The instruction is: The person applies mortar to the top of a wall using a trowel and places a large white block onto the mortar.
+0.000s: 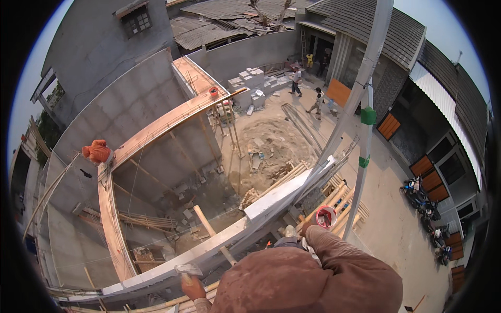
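My left hand is closed on a flat, whitish trowel-like tool. The tool lies against the top of the pale block wall that curves across in front of me. On the other side, my right hand sits at the end of a brown sleeve, close beside a bucket with a pinkish-red rim. Dark reddish contents show inside it. The fingers of my right hand are mostly hidden, so whether they grip the bucket is unclear.
Bamboo poles lie beside the bucket, and a metal post rises on the right. Ahead, the ground drops to rubble and a sand heap. An orange-clad person crouches by the formwork. Others stand farther off.
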Available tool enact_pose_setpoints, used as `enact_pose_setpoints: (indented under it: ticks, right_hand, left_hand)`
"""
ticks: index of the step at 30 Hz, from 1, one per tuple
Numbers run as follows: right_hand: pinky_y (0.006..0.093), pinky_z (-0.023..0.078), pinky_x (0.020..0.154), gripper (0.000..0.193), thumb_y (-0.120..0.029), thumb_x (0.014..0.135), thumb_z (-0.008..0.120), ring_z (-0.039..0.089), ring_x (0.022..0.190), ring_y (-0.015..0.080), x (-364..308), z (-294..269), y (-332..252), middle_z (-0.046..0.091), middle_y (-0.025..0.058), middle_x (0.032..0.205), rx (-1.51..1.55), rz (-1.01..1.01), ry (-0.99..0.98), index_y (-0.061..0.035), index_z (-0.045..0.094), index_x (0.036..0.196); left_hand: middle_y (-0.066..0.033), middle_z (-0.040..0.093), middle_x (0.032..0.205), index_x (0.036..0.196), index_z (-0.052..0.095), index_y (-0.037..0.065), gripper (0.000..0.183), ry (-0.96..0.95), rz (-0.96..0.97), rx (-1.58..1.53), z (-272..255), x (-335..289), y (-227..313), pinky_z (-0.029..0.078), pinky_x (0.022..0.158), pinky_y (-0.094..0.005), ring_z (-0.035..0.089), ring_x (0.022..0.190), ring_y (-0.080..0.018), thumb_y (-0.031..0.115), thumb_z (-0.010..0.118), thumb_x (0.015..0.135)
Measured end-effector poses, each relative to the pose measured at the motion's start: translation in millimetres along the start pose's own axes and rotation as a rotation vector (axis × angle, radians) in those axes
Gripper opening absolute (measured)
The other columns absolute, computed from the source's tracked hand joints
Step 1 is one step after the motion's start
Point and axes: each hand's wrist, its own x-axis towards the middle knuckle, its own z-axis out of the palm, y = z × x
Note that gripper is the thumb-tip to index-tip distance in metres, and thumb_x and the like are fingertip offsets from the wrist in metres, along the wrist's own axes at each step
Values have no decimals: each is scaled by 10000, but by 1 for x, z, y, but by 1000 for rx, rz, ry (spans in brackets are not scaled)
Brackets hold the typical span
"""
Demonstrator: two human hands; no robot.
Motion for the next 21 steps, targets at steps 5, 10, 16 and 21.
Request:
enact_pose_setpoints:
  ticks: [5, 10, 16, 21]
  right_hand:
    - [422, 518, 955, 558, -490, 880, 651, 648, 1136, 349, 20, 17, 60, 664, 219, 1222, -3, 56, 96, -31, 690, 1194]
    - [443, 535, 876, 462, -440, 851, 688, 677, 1041, 358, 23, -32, -23, 695, 220, 1086, 215, -91, 147, -31, 729, 1062]
    - [454, 526, 866, 366, -405, 846, 683, 679, 960, 387, 31, -102, -101, 718, 204, 999, 234, -559, 271, -74, 750, 988]
    - [448, 526, 873, 343, -395, 834, 703, 675, 953, 386, 72, -109, -133, 719, 195, 969, 137, -635, 200, -75, 751, 948]
  left_hand:
    - [-201, 693, 915, 1049, 674, -19, 263, -65, -757, -5, -3, -56, -135, 498, 786, -432, 658, 892, -349, 149, 661, 847]
    - [-135, 734, 1059, 1262, 668, 152, 407, -738, -529, 643, -33, -141, -220, 551, 841, -380, 715, 907, -257, 263, 646, 871]
    - [-104, 636, 1314, 1419, 545, 228, 535, -1124, -617, 680, 10, -181, -180, 502, 990, -422, 628, 1178, -273, 249, 602, 887]
    - [-92, 581, 1382, 1437, 519, 243, 566, -1028, -868, 421, 23, -228, -167, 469, 1038, -434, 586, 1235, -285, 275, 629, 882]
